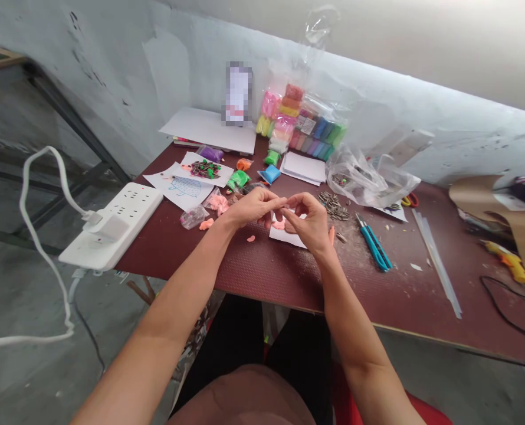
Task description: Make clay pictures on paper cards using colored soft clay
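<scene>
Above the front middle of the table, my left hand (259, 206) and my right hand (309, 221) meet at the fingertips. Both are closed in a pinch. Whatever lies between the fingers is too small and covered to make out. Just below them is a white paper (291, 237) carrying a flat bit of pink clay (279, 225), partly hidden by my right hand. A small pink scrap (250, 238) lies on the tabletop nearer to me. Left of my left hand are a lump of pink clay (219, 203) in clear wrap and a smaller peach lump (206, 224).
Sunflower seeds (333, 205), a teal-handled cutter (375, 243) and clear glue sticks (437, 265) lie to the right, with a yellow glue gun (508, 261) beyond. A white power strip (116, 227) sits at the left edge. Bagged coloured clay (304, 127) stands against the wall.
</scene>
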Demonstrator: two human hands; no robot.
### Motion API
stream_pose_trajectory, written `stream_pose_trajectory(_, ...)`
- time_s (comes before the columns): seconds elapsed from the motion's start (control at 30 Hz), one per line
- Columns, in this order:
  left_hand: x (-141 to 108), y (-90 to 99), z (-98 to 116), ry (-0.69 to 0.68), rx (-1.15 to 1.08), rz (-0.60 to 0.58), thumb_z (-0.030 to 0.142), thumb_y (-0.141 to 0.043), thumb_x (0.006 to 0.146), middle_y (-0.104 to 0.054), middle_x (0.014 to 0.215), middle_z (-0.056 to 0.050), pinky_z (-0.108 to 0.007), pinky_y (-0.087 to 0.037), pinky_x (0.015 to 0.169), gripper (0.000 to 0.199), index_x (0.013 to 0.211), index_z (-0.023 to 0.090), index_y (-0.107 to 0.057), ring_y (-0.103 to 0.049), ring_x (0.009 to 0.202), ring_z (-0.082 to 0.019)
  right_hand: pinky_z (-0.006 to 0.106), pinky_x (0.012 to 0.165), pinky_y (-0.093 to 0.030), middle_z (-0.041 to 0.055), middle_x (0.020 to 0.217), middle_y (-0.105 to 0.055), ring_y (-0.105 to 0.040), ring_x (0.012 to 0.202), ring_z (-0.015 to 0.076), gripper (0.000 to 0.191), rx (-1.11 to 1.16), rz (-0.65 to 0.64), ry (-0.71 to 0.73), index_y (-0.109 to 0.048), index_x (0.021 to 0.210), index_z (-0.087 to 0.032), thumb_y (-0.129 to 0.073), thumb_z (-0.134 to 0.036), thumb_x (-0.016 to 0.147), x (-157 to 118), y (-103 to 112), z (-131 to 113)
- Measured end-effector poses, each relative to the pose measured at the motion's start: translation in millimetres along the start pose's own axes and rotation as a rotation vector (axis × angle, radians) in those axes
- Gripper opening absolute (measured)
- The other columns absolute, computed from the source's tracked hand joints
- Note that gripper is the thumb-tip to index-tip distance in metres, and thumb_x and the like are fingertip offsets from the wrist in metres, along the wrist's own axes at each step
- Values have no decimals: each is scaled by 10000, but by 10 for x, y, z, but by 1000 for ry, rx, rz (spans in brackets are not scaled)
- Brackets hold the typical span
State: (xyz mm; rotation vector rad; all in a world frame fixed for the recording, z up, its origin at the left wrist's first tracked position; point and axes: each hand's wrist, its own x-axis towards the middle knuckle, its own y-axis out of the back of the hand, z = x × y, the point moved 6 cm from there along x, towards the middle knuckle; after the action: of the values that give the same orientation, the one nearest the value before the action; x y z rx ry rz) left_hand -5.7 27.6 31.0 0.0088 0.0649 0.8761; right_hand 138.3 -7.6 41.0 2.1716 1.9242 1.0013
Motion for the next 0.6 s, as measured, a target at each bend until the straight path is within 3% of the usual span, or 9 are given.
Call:
stream_pose_trajectory(0.17, -38, -8, 18, 29, 3, -56, 582, -632, 1004, -695, 596, -50, -179, -377, 431, 529, 796, 104, -725, -634, 458, -101, 295, 665, -461, 3, 854, -651, -523, 686, 128, 42, 46, -5, 81, -750, 868, -235, -750, -266, 896, 13, 30, -62)
stream_pose_trajectory(0.37, -31, 9, 34, -20, -21, -37, 584, -686, 968, -671, 573, -28, -180, -404, 459, 490, 812, 120, -710, -650, 503, -111, 301, 668, -475, 5, 846, -673, -531, 674, 128, 119, 48, -10, 34, -747, 863, -235, -772, -347, 895, 13, 24, -33)
stream_pose_trajectory(0.6, -15, 71, 26, -72, -33, 40, 574, -824, 826, -675, 599, -26, -188, -392, 471, 464, 756, 123, -741, -615, 515, -97, 300, 666, -474, 5, 824, -671, -532, 673, 128, 197, 54, 3, 39, -733, 841, -234, -801, -414, 885, -7, 42, -47)
